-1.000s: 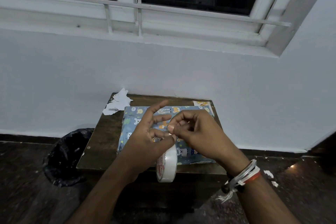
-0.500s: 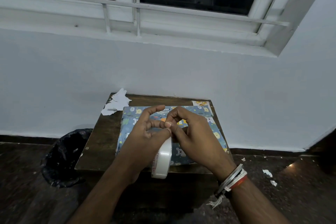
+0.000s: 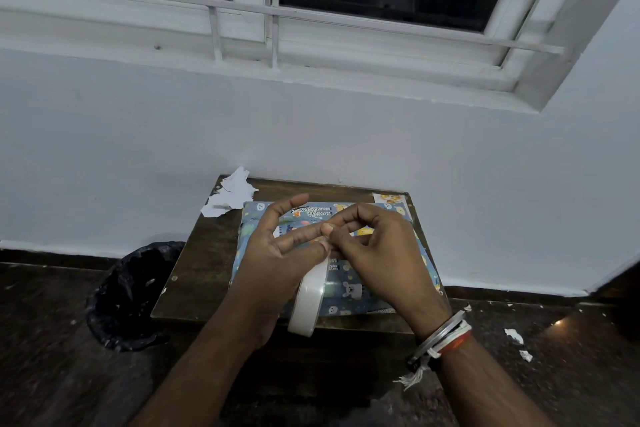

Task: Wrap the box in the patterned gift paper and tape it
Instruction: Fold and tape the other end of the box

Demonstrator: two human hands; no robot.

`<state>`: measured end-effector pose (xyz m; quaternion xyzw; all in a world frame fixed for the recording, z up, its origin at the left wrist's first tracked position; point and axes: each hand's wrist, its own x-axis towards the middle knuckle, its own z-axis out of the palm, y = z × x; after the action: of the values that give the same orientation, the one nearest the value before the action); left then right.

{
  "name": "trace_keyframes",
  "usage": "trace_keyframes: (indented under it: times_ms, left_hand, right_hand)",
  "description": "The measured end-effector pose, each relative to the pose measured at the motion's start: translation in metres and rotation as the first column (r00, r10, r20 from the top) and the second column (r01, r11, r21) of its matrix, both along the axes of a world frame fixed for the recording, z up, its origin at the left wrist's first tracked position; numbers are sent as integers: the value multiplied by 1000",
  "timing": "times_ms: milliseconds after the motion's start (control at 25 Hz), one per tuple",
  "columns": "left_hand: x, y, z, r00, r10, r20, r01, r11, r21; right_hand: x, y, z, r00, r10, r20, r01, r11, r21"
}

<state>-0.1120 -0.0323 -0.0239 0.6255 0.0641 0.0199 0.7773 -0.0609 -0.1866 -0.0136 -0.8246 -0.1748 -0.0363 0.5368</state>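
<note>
Pale walls and a white barred window (image 3: pixel 346 21) are filling the upper view; below them a dark wooden table (image 3: pixel 204 253) is standing against the wall on a dark speckled floor. The box (image 3: pixel 349 291) is lying flat on the middle of the table, already covered in blue gift paper printed with small cartoon animals; a strip of lettering is showing on the paper just under the hands, too small to read.

Above the box the left hand (image 3: pixel 277 253) is holding a white tape roll (image 3: pixel 306 305) on edge, its grip clamped on the upper rim with the thumb pressing there, while the forefinger is pointing away over the box; the roll is hanging down past the near edge of the table. The right hand (image 3: pixel 377 253) is meeting it at the same spot, its grip pinched together on the top of the roll, thumb against forefinger; the tape end itself is too thin to make out. No brand is showing on the roll.

Metal bangles and threads (image 3: pixel 440 340) are circling the right wrist; torn white paper (image 3: pixel 228 198) is lying on the far left corner of the table; a black bin bag (image 3: pixel 128 295) is sitting on the floor to the left.
</note>
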Motion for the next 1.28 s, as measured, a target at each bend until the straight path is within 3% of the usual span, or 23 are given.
trace_keyframes:
  times_ms: [400,600,800,960,1040,1120,1280]
  left_hand:
    - [4,0,3,999,-2,-35,-1,997,-73]
    - [0,0,2,1000,10,-14,-10,1000,-19]
    - [0,5,3,1000,-6,-30,5,1000,-10]
    - [0,9,2,997,-40,-69,38,999,-29]
    - [-2,11,4,996,-64,-70,61,997,-44]
    - [-3,12,7,995,-81,-65,77,995,-58]
    - [-3,8,13,996,-51,-71,45,996,-78]
  right_hand:
    - [-4,6,-4,993,-9,115,8,1000,7]
    - [-2,6,2,998,47,-47,-44,996,80]
    - [0,4,0,998,-52,-33,53,998,28]
    - [9,-20,4,977,-197,75,207,967,-152]
    - [15,-41,7,982,-141,122,178,903,-391]
    - [17,-55,6,995,-52,90,97,763,-639]
    - [16,-51,7,999,38,-9,-32,676,-736]
